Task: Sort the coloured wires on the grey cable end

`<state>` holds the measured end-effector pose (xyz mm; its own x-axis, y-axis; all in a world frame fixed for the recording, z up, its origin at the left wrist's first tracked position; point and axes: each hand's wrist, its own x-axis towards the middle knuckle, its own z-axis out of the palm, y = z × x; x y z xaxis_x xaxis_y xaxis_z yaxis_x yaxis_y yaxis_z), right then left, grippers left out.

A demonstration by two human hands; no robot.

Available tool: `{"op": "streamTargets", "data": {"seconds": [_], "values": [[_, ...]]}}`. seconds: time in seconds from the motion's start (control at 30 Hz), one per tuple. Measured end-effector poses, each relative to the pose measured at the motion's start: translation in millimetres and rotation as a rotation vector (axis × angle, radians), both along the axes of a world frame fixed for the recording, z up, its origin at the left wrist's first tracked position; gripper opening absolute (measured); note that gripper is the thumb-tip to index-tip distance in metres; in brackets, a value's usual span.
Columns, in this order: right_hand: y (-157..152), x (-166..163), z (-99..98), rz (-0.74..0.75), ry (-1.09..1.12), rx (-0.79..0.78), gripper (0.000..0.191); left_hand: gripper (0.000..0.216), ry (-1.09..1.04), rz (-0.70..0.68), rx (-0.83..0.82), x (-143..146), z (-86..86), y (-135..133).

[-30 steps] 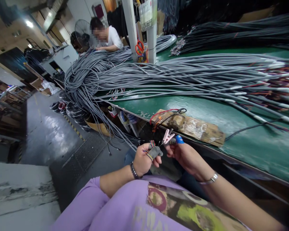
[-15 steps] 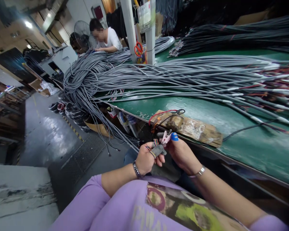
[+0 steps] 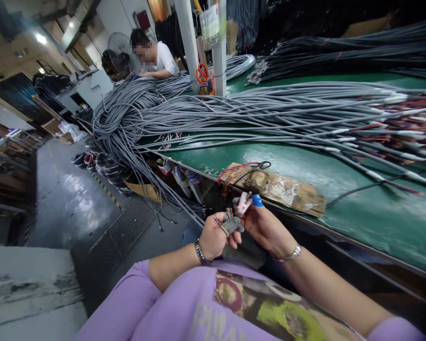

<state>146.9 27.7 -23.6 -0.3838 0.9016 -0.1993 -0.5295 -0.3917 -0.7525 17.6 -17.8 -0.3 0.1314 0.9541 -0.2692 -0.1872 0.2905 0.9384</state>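
Right hand (image 3: 266,226) moved its pink clip (image 3: 243,202) closer; left hand (image 3: 213,235) pinches thin, floppy wires (image 3: 228,211) near their tips.

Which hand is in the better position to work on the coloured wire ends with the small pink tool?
Probably the right hand: it already holds the pink tool, close to the coloured wire ends. The left hand is occupied, pinching the cable end.

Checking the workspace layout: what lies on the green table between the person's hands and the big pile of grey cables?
In the head view, a taped cardboard pad with red and black wires, then bare green table.
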Motion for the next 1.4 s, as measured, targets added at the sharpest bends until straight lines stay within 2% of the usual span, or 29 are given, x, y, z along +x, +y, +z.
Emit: {"op": "streamTargets", "data": {"seconds": [0.1,0.2,0.4,0.47,0.57,0.67,0.77,0.87,1.07,1.4], "values": [[-1.6,2.9,-2.2,-0.024,0.113,-0.143,0.044,0.048,-0.022,0.017,0.004,-2.2,-3.3,-3.4],[-3.5,6.5,0.1,0.009,0.12,-0.186,0.046,0.048,-0.034,0.021,0.022,-4.9,-7.7,-7.1],[-3.4,8.2,11.1,0.005,0.035,-0.052,0.037,0.046,0.002,0.022,0.098,-7.5,-7.9,-10.1],[-5.4,8.0,12.7,0.007,0.01,-0.029,0.039,0.047,0.029,0.015,0.116,-7.4,-5.0,-10.5],[-12.1,7.9,10.9,0.113,-0.046,-0.007,0.048,0.05,0.066,-0.001,0.119,-7.1,-0.2,-10.9],[-19.1,8.0,6.8,0.226,-0.166,0.073,0.049,0.054,0.111,-0.06,0.121,-7.7,2.4,-11.5],[-21.2,9.8,5.4,0.206,-0.313,0.125,0.047,0.053,0.161,-0.132,0.13,-8.8,1.2,-12.4],[-19.6,14.3,7.4,0.19,-0.398,0.144,0.049,0.049,0.171,-0.138,0.106,-9.8,-2.4,-13.2],[-19.5,21.2,10.7,0.225,-0.403,0.168,0.047,0.046,0.168,-0.123,0.1,-11.1,-8.9,-13.0],[-20.6,20.0,11.6,0.212,-0.445,0.152,0.043,0.049,0.189,-0.141,0.084,-11.5,-6.6,-14.2]]}}
